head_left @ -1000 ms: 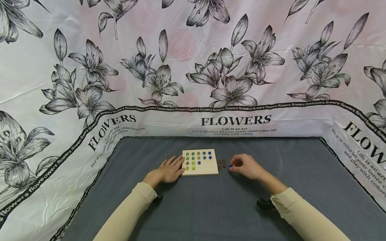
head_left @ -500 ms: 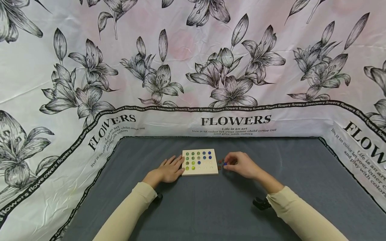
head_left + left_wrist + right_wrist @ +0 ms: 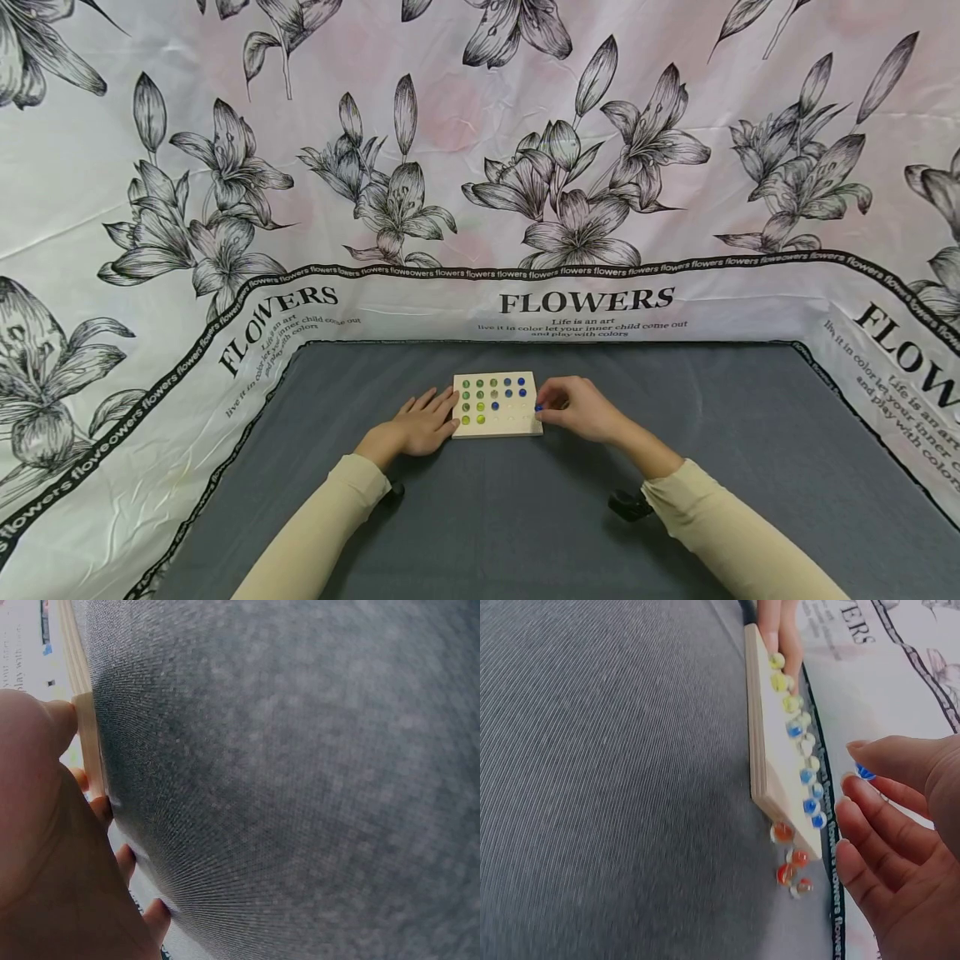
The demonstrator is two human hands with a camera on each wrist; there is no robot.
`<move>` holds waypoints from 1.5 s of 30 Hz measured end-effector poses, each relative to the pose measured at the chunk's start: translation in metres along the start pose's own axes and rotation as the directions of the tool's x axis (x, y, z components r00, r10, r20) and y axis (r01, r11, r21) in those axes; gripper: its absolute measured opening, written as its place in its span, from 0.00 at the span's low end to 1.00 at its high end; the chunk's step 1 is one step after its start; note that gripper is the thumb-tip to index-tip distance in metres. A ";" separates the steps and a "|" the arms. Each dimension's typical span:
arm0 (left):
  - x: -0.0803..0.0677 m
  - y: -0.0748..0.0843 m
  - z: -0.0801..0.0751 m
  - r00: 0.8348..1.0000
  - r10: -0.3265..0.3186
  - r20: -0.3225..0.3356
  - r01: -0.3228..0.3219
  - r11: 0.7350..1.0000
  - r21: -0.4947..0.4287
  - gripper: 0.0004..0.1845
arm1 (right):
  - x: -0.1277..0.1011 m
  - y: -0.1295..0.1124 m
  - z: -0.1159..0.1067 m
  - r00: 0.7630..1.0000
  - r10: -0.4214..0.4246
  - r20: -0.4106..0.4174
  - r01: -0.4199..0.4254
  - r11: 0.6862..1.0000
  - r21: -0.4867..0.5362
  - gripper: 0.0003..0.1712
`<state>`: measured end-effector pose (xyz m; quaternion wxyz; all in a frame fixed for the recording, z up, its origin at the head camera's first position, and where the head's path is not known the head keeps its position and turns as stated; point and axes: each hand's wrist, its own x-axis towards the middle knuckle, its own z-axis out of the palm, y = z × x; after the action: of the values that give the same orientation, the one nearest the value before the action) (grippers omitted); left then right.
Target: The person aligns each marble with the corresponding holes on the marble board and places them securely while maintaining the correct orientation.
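A pale wooden board (image 3: 517, 427) with rows of round hollows lies on the grey cloth, holding green, yellow-green (image 3: 481, 419) and blue marbles (image 3: 521, 382). My left hand (image 3: 415, 427) lies spread along its left edge, the thumb and fingertips touching the side of the wood. Between thumb and index finger of my right hand (image 3: 581, 410) I pinch a blue marble (image 3: 865, 772), close over the board's right edge. Hollows at the front right of the board have no marbles in them.
Several reddish-brown marbles (image 3: 786, 874) lie on the cloth just off the board's right end; my right hand hides them in the head view. A flower-printed white curtain (image 3: 585, 300) hangs behind the grey-covered table (image 3: 480, 517).
My right hand has moved left with the blue marble, from beyond the reddish-brown marbles to the board's right edge. The left hand stays where it was.
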<state>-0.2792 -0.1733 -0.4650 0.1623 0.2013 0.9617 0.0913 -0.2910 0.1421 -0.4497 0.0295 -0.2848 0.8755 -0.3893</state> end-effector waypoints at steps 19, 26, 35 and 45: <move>0.010 -0.008 0.007 1.000 -0.013 -0.009 0.013 1.000 -0.013 0.34 | 0.025 -0.017 0.026 0.998 -0.059 0.037 0.058 0.998 0.024 0.06; 0.011 -0.007 0.007 1.000 -0.020 -0.004 0.020 1.000 -0.007 0.34 | 0.034 -0.017 0.039 0.999 -0.034 0.029 0.033 0.999 0.005 0.06; 0.002 0.000 0.001 1.000 -0.015 0.000 0.015 1.000 -0.002 0.33 | 0.035 -0.014 0.050 0.999 -0.038 0.029 0.038 0.999 0.001 0.06; 0.002 -0.001 0.003 1.000 -0.009 -0.008 0.009 1.000 0.003 0.33 | 0.036 -0.013 0.058 1.000 -0.006 0.001 0.006 1.000 0.010 0.06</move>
<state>-0.2798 -0.1730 -0.4683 0.1585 0.1969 0.9633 0.0898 -0.2991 0.0781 -0.4749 0.0304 -0.2875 0.8727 -0.3935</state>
